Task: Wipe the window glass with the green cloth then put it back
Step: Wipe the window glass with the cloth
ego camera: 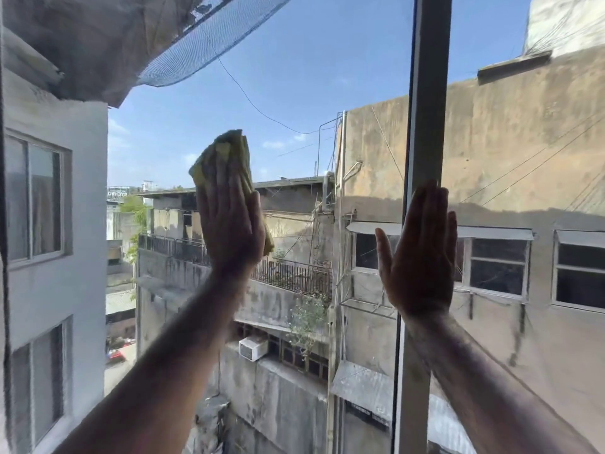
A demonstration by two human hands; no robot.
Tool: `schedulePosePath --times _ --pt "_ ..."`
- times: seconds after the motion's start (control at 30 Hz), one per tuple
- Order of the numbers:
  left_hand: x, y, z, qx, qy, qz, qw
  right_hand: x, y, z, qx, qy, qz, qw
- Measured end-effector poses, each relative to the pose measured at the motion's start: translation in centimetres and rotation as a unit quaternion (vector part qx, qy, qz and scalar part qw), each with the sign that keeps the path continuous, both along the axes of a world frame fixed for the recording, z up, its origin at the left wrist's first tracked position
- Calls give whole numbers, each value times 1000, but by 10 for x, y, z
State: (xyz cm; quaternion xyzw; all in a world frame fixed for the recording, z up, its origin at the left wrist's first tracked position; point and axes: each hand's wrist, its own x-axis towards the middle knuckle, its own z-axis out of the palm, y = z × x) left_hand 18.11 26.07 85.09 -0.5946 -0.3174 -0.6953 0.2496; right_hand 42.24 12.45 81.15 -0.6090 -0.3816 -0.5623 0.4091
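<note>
The cloth (226,165) is lying flat against the glass (294,93), bunched into a loose green-yellow pad, and the left hand (230,221) is pressing it there with an open palm and straight fingers; the top of the cloth is sticking out above the fingertips. The right hand (420,250) is resting bare and spread, fingers together and thumb out, on the frame post (425,126) that is dividing the window, apparently bracing.

The wiping looks to be under way, somewhere in the middle of the left pane. How much of the glass has been covered cannot be told, as no streaks or clean patches are showing. The putting back is not yet done, and the place the cloth belongs is not in view.

By count: one cloth, two hands, two panes showing, one post between them. Beyond the glass, grey and tan buildings (523,142) are standing under a blue sky.
</note>
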Motion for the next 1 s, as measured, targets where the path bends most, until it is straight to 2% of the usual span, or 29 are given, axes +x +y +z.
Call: schedulePosePath --times 0.03,0.07,0.1,0.17,0.2,0.27,0.3,0.33,0.37,0.4,0.43,0.47,0.53,0.57,0.6,0.63,0.67,0.73,0.77,0.8,0.83,0.87,0.9,0.97,1.0 --pt "5 -6 16 -30 -59 -2 998 0 0 0 0 0 -3 1000" --pt "15 -11 27 -45 -78 -4 996 0 0 1 0 -2 -3 1000" --pt "26 -17 32 -38 -58 -7 998 0 -1 1 -1 -3 -3 1000" --pt "49 -22 19 29 93 -12 995 0 -1 0 -3 -4 -2 1000" --pt "55 -22 1 79 207 -11 975 0 -1 0 -4 -4 -4 1000" --pt "44 -17 -36 150 400 19 904 0 -1 -1 -6 -4 -11 1000" --pt "28 -10 -47 165 445 39 880 0 -2 -1 -8 -3 -14 1000" --pt "10 -2 -54 166 445 47 879 0 -2 -1 -7 -2 -15 1000" --pt "-6 5 -58 150 404 46 901 -1 -2 -1 -6 -1 -14 1000" --pt "-21 12 -59 113 326 38 938 -1 -2 -2 -4 -1 -13 1000" --pt "-32 17 -56 66 219 29 973 -1 -2 -2 -4 -1 -14 1000" --pt "-37 18 -52 11 104 19 994 -2 -1 -2 -5 -1 -18 1000" --pt "-23 8 -42 -58 -59 2 997 -1 -2 -2 -8 0 -21 1000" --pt "-10 1 -40 -62 -76 -4 995 -2 -2 -2 -10 1 -20 1000" --pt "2 -4 -43 -49 -40 -8 998 -2 -2 -2 -11 2 -20 1000" --pt "12 -6 -53 -12 48 -9 999 -2 -2 -2 -11 3 -21 1000" --pt "17 -5 -67 39 174 -8 984 -1 -2 -2 -10 2 -23 1000" --pt "-3 7 -87 128 386 21 913 -2 -2 -2 -10 0 -22 1000" --pt "-20 14 -89 149 420 36 894 -3 -3 -2 -10 0 -23 1000" --pt "-36 21 -88 142 397 40 906 -3 -3 -2 -11 1 -25 1000" --pt "-48 26 -85 108 327 36 938 -4 -3 -2 -12 2 -26 1000" --pt "-55 29 -78 49 217 27 975 -4 -3 -2 -14 4 -27 1000" --pt "-57 29 -70 -16 91 17 996 -4 -3 -2 -15 5 -28 999" --pt "-39 18 -48 -92 -90 -7 992 -4 -3 -2 -13 5 -31 999" --pt "-22 9 -39 -104 -120 -15 987 -4 -3 -1 -12 4 -31 999"
